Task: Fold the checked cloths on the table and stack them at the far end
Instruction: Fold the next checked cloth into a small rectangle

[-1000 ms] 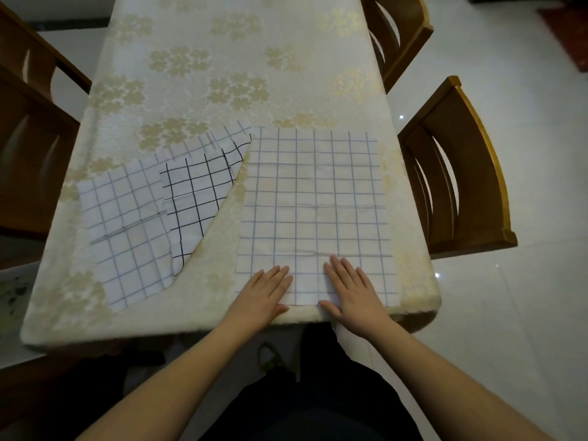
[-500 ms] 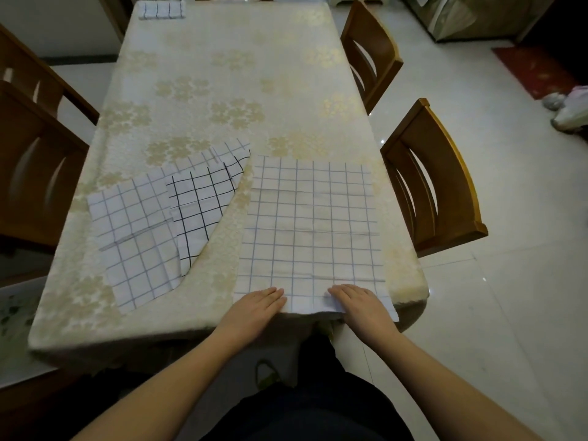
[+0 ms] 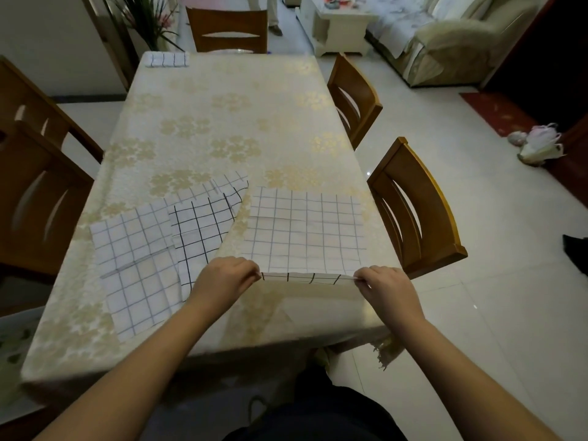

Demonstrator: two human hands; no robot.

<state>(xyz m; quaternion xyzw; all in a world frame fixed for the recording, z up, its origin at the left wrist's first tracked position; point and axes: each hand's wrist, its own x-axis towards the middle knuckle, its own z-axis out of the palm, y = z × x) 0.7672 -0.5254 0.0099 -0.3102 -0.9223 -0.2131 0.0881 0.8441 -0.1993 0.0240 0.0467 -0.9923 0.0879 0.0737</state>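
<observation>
— What stayed hidden?
— The left hand (image 3: 227, 276) covered the near corner of the black-lined white checked cloth (image 3: 199, 232); curled fingers hid each grip.
— And far off?
— The small folded checked cloth (image 3: 165, 59) was too small to count layers; the far wooden chair (image 3: 227, 30) was partly behind the bench.

Four checked cloths are counted on the one table (image 3: 222, 122): one folded cloth (image 3: 165, 59) at the far left corner, one lifted cloth (image 3: 305, 230) near right, one dark-lined cloth (image 3: 200, 230) and one pale-lined cloth (image 3: 133, 249) overlapped near left. Two hands are seen, the left hand (image 3: 227, 275) and the right hand (image 3: 386, 284). Five wooden chairs are counted: two left, one far, two right.
</observation>
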